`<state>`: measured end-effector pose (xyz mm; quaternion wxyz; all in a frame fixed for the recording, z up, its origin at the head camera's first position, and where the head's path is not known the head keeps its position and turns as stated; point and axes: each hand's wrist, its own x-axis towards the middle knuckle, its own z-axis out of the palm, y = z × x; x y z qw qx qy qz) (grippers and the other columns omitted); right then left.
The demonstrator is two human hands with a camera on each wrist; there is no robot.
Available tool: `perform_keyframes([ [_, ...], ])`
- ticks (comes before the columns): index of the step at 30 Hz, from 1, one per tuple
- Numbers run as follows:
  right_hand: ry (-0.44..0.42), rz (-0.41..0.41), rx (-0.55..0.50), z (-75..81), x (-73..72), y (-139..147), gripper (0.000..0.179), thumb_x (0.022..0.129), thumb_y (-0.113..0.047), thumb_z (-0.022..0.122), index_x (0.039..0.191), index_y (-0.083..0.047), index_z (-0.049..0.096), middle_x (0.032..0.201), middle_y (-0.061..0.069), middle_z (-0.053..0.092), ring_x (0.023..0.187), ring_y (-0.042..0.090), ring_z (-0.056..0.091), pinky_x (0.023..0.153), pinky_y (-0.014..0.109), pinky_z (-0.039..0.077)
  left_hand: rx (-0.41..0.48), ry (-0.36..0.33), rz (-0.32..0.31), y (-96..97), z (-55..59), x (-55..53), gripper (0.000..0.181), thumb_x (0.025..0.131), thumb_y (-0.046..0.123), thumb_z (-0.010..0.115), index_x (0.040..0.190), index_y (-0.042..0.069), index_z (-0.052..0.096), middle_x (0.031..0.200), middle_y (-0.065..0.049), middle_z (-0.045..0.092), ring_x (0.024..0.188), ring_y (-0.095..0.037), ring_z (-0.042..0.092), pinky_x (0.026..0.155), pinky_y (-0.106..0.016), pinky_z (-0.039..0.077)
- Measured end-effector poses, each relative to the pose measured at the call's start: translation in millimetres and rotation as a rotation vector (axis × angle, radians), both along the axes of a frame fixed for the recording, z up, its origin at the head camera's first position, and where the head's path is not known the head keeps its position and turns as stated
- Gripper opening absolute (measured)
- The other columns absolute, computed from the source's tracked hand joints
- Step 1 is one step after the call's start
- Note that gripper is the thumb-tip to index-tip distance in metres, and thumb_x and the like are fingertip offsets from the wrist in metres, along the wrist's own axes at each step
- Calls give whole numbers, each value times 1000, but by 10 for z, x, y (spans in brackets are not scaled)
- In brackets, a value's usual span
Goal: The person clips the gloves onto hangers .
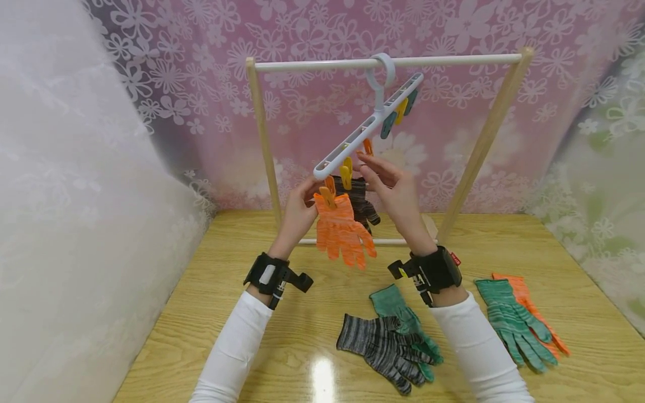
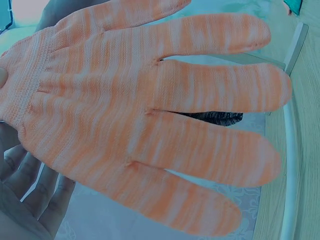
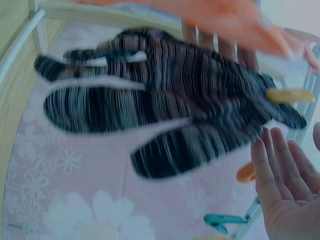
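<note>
An orange knit glove [image 1: 340,229] hangs by its cuff from an orange clip [image 1: 328,196] at the near end of a light grey hanger [image 1: 353,143]. Behind it a dark striped glove [image 3: 175,80] hangs from a yellow clip [image 3: 290,95]. My left hand [image 1: 298,211] is beside and partly behind the orange cuff; its fingers [image 2: 42,192] look relaxed. On the other side, my right hand [image 1: 395,193] is raised near the dark glove's cuff, fingers [image 3: 282,165] extended. Whether either hand touches a glove, I cannot tell.
The hanger hooks over the white bar [image 1: 453,60] of a wooden rack. Further clips, such as a teal clip [image 1: 388,125], line its far half. On the table lie a grey striped glove [image 1: 378,341] overlapping a green glove [image 1: 390,299], and another green glove [image 1: 509,313] over an orange one [image 1: 526,296].
</note>
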<state>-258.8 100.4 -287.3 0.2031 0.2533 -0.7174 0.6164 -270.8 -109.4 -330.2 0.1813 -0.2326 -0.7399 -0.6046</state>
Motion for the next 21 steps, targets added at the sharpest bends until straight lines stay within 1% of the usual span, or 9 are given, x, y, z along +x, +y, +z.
perform_keyframes([
  [3, 20, -22, -40, 25, -22, 66, 33, 102, -15, 63, 133, -6, 67, 120, 20, 71, 97, 13, 72, 85, 25, 59, -3, -7, 2, -9, -9, -5, 41, 93, -13, 58, 133, -6, 61, 127, -25, 66, 112, -38, 67, 88, -45, 59],
  [4, 34, -44, -50, 35, -31, 87, 31, 101, -14, 64, 131, -5, 68, 118, 22, 72, 94, 12, 73, 84, 25, 59, -3, -7, 0, -10, -12, -7, 40, 93, -13, 57, 132, -6, 61, 126, -25, 66, 111, -38, 67, 87, -43, 60],
  [7, 63, -119, -69, 74, -40, 131, 29, 100, -15, 67, 126, -2, 70, 113, 20, 72, 90, 10, 72, 81, 23, 59, 0, -5, 3, -17, -22, -11, 39, 92, -16, 54, 130, -6, 62, 124, -25, 67, 109, -38, 67, 81, -34, 58],
  [10, 70, -194, -57, 103, -47, 158, 31, 98, -17, 70, 125, -4, 70, 115, 15, 71, 94, 12, 69, 82, 21, 58, 9, -1, 1, -20, -29, -7, 39, 92, -17, 53, 129, -7, 61, 123, -26, 67, 108, -38, 67, 78, -29, 57],
  [14, 41, -257, 4, 134, -67, 169, 39, 96, -19, 73, 132, -7, 66, 126, 11, 67, 109, 20, 64, 90, 25, 55, 16, 4, 2, -22, -40, 12, 39, 92, -17, 55, 129, -6, 62, 124, -25, 67, 107, -37, 68, 79, -31, 60],
  [15, 26, -260, 22, 144, -75, 167, 41, 95, -19, 74, 134, -8, 64, 130, 10, 66, 113, 22, 62, 93, 28, 55, 14, 7, 5, -22, -42, 17, 39, 92, -17, 54, 129, -5, 62, 123, -24, 67, 107, -37, 68, 79, -31, 60],
  [18, -20, -235, 78, 180, -114, 151, 49, 94, -20, 76, 139, -9, 60, 137, 10, 61, 122, 26, 58, 102, 38, 51, 5, 21, 10, -17, -45, 33, 42, 90, -19, 52, 127, -5, 63, 123, -23, 68, 105, -36, 69, 75, -28, 58],
  [21, -52, -195, 128, 220, -165, 117, 53, 94, -22, 76, 142, -9, 57, 140, 10, 58, 127, 29, 55, 107, 43, 48, 6, 38, 7, -10, -44, 36, 38, 91, -17, 53, 126, -5, 63, 121, -24, 68, 104, -36, 69, 74, -25, 57],
])
